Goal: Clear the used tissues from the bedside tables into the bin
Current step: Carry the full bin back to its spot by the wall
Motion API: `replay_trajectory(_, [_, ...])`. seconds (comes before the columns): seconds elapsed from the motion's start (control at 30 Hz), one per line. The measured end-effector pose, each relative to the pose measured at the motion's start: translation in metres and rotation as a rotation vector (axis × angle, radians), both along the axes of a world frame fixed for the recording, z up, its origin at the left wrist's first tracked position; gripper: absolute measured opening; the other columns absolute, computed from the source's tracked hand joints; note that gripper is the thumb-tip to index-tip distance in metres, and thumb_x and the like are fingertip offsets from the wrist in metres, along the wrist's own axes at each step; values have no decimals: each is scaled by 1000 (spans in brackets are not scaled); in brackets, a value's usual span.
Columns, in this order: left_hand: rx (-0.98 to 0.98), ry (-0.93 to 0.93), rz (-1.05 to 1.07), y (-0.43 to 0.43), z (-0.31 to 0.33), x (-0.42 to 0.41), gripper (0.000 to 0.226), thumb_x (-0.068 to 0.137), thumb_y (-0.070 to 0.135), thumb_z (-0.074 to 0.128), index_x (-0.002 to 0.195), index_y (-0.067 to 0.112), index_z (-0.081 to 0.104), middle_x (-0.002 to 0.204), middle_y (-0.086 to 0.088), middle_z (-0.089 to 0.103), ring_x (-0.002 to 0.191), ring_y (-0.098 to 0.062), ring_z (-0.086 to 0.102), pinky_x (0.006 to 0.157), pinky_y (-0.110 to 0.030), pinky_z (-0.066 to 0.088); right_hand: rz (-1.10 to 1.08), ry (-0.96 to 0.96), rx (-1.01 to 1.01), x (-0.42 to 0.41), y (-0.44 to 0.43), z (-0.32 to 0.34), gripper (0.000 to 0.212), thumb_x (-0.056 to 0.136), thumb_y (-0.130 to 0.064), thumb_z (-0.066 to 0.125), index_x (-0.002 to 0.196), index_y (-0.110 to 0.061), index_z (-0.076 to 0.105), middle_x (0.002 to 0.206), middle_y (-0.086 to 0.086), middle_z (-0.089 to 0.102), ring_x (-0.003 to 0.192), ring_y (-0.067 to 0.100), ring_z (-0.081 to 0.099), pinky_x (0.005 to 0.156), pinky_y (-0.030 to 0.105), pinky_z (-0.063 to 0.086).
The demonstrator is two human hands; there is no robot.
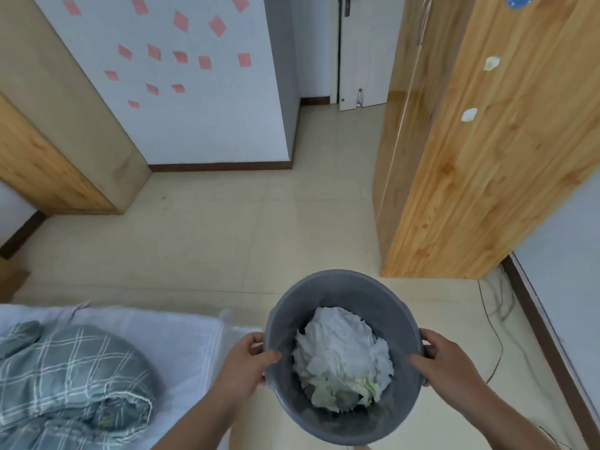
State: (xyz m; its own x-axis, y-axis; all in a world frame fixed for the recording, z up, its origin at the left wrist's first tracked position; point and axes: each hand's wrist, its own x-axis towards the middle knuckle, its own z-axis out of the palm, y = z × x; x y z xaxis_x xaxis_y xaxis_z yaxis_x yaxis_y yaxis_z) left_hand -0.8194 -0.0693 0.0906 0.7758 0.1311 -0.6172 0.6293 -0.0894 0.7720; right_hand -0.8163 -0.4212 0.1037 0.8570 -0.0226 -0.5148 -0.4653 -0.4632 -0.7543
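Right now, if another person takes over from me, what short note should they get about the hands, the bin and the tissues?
Left hand: grips the rim of the bin, thumb inside.
Right hand: grips the opposite rim, thumb inside.
Bin: held between both hands, beside the bed.
Done: a heap of tissues lies in the bin.
Left: no bedside table is in view, so check them for more tissues, then set the bin down.
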Motion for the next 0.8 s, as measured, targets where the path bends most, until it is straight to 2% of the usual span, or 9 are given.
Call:
replay_trajectory(0.2, [-11,-39,107,22,21,141,24,91,5,76,113,13,70,99,-4,84,81,-21,81,59,-23,62,133,-61,29,195,16,30,35,86,-17,67,111,-40,69,82,-10,81,63,5,72,50,15,49])
replay_trajectory(0.4, [-18,-80,201,54,18,269,20,92,6,74,110,14,70,98,-5,84,82,-20,80,70,-35,60,214,-114,29,355,60,42,36,86,-19,68,112,-44,70,87,-10,81,69,9,74,54,20,52])
replay_trajectory(0.57, [-48,-63,227,96,-12,385,22,90,-1,72,109,10,70,99,-11,83,78,-23,79,68,-35,61,186,-72,26,466,104,14,31,88,-16,71,111,-37,70,81,-4,80,60,7,68,50,20,52])
replay_trajectory(0.67, [-78,-30,215,123,-20,459,23,90,-4,71,110,7,69,98,-12,83,77,-23,80,63,-33,62,168,-52,11,531,128,8,33,89,-17,71,109,-43,67,80,-9,80,58,6,68,50,20,53])
replay_trajectory(0.8, [-100,-33,158,154,-5,556,24,90,1,72,112,10,70,99,-9,84,82,-23,81,62,-30,62,165,-70,-12,618,151,25,33,89,-17,70,107,-45,68,78,-5,79,56,6,66,50,20,53])
